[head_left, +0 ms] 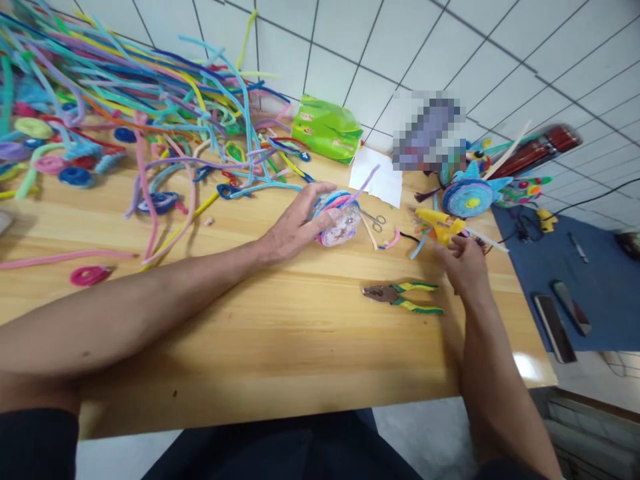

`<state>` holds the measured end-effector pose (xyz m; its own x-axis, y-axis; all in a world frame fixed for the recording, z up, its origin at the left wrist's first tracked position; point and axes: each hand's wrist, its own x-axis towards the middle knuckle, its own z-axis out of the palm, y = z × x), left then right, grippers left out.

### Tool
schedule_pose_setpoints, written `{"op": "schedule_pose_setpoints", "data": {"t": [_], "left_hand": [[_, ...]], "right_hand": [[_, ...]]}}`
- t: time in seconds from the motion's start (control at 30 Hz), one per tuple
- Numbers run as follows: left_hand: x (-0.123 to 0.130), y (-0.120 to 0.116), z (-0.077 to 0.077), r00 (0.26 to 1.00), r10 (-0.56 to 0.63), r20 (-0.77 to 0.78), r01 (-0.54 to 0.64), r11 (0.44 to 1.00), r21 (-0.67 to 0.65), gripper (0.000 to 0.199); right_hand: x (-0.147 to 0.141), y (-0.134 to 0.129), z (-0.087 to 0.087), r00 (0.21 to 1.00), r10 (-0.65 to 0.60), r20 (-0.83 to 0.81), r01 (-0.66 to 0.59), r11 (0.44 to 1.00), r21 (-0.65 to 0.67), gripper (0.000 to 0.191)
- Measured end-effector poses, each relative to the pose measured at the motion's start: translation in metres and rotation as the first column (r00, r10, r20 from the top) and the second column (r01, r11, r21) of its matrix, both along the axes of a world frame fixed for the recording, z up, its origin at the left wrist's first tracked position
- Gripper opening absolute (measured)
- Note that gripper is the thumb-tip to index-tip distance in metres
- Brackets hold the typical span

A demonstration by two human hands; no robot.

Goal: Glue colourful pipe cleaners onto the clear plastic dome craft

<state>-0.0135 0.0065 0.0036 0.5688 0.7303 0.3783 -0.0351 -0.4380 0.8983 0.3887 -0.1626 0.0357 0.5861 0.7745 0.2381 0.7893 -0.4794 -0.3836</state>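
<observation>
My left hand (296, 230) is closed around a round craft piece (341, 225) with a clear, shiny face and coils of blue and pink pipe cleaner at its rim. A purple pipe cleaner (367, 183) sticks up from it. At the right, my right hand (463, 262) has its fingers wrapped on the handle of a yellow hot glue gun (439, 224), whose nozzle points left. Small scissors (376, 221) lie just right of the craft piece. Between the hands are short pipe cleaner scraps (393, 238). Pliers (400, 295) with green and yellow handles rest nearer me.
Loose pipe cleaners (190, 93) and coiled pieces (77, 177) crowd the left side. A green packet (326, 129) and white paper (376, 177) lie near the tiled wall. A blue coiled craft figure (469, 198) and a dark red flask (543, 148) stand back right. Phones (555, 328) lie on a blue surface.
</observation>
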Motion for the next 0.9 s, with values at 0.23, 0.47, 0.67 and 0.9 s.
{"op": "schedule_pose_setpoints", "data": {"t": [0.23,0.47,0.67,0.9], "left_hand": [[-0.001,0.001,-0.001,1.0,0.0,-0.016,0.001,1.0,0.029,0.074],[0.001,0.001,-0.004,1.0,-0.004,0.017,0.003,0.999,0.046,0.07],[0.003,0.001,-0.002,0.998,-0.02,0.06,0.015,0.996,0.089,0.066],[0.002,0.0,0.0,0.999,-0.016,0.051,0.013,0.998,0.055,0.068]], "right_hand": [[-0.091,-0.023,0.052,0.918,0.394,-0.032,-0.388,0.914,0.115,0.024],[-0.156,0.082,0.066,0.543,0.758,0.361,-0.839,0.476,0.264,0.016],[-0.153,0.112,0.039,0.482,0.795,0.367,-0.875,0.418,0.245,0.014],[-0.154,0.108,0.025,0.5,0.747,0.438,-0.863,0.388,0.324,0.016]]}}
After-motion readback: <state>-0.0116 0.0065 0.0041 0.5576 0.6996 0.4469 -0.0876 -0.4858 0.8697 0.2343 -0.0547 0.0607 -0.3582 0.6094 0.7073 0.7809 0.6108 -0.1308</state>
